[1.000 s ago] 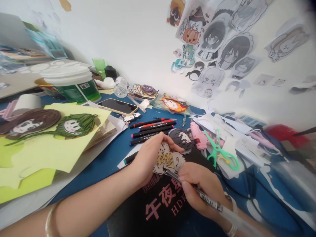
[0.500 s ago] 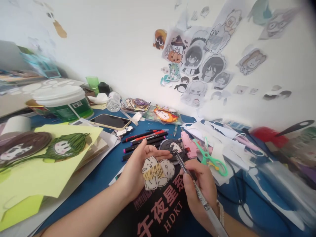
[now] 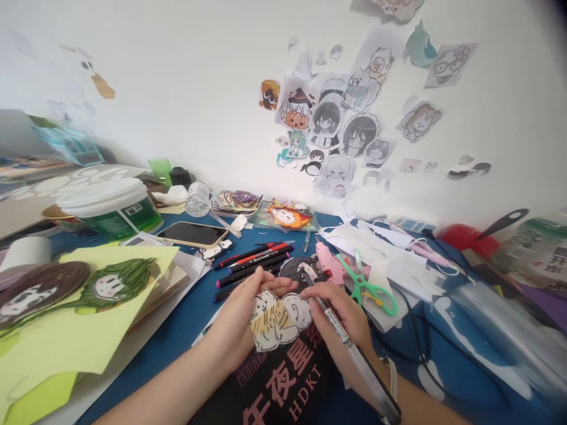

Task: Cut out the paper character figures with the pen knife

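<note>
My left hand holds a small paper cutout of a white cartoon animal with yellow colouring and black outlines. Its fingers lie stretched behind the cutout's top edge, and the thumb is partly hidden. In my right hand is a clear-barrelled pen, gripped with its writing end pointing up and away. The right fingertips are at the cutout's right edge; whether they touch it I cannot tell. Under both hands lies black fabric with pink lettering. Beyond the hands is another cutout with dark hair.
Several markers lie behind my left hand. Green scissors and a pink glue gun are at right. A phone, a white-lidded tub and yellow paper with drawings occupy the left. Drawings cover the wall.
My right hand and pen have moved left, close to the cutout's right edge. My left hand still holds the cutout. The view has tilted up and shifted right.
</note>
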A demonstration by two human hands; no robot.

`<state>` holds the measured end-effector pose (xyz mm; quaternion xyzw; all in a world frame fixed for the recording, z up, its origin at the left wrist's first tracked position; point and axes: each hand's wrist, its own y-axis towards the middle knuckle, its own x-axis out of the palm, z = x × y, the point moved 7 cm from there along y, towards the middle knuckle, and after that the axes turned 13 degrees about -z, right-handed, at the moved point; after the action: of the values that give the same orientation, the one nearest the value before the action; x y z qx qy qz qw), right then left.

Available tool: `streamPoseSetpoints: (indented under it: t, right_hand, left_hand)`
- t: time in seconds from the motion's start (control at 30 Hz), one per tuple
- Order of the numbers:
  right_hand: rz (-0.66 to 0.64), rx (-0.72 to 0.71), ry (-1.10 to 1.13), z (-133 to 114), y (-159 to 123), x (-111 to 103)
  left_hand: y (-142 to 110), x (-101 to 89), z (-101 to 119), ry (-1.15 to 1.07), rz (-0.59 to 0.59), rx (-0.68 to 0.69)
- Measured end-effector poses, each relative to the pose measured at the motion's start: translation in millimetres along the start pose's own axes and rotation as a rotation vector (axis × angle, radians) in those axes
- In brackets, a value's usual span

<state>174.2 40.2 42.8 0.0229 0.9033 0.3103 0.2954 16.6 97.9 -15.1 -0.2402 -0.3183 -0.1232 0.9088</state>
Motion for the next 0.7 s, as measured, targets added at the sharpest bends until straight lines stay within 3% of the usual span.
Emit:
streamPoseSetpoints:
  t: [0.2,0.37,0.47,0.57,0.7]
  right_hand:
    - [0.057,0.066,0.026,4.7,-1.0,-6.0]
    - [0.061,0.147,0.04,15.5,-6.1,-4.2]
    - [0.079,0.155,0.053,18.3,-9.7,-5.4]
    - [0.137,0.067,0.011,10.0,-12.3,-12.2]
    - [-0.018,-0.154,-0.058,-14.6,-9.3,-5.8]
  left_hand:
    - [-9.7,13.6,-10.4,0.011,-0.139,-0.24]
    - [-14.1,27.7,-12.8,-0.003,-0.25,-0.34]
    - [-10.9,26.1,-8.5,-0.023,-0.244,-0.289]
    - [-4.7,21.3,4.0,-0.051,-0.217,-0.147]
    - [2.0,13.9,18.0,-0.063,-0.169,-0.019]
